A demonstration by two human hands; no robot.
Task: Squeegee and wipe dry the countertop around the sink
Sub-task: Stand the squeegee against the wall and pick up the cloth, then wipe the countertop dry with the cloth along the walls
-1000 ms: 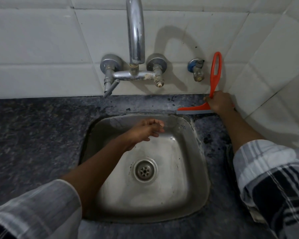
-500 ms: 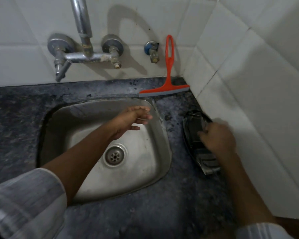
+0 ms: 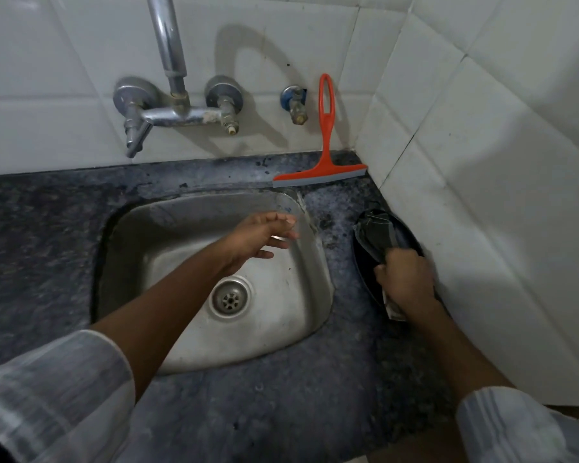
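Granite countertop (image 3: 281,412) around the steel sink (image 3: 281,355) — squeegeeing looks done, drying not begun
Orange squeegee (image 3: 325,162) leans on the wall behind the sink; right of it, the right hand (image 3: 405,282) clenches a dark cloth (image 3: 378,232) in a black dish (image 3: 408,240) — a sharp tug might drag the dish; left hand (image 3: 261,235) hovers over the basin, fingers spread, holding nothing

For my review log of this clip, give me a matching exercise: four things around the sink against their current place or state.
Things:
1. squeegee
2. left hand
3. right hand
4. dark cloth

Places or states:
A. open, over the sink basin
B. propped upright against the back wall tiles
C. closed around the cloth
D. bunched in a dark dish beside the side wall

Pairs: 1-B, 2-A, 3-C, 4-D
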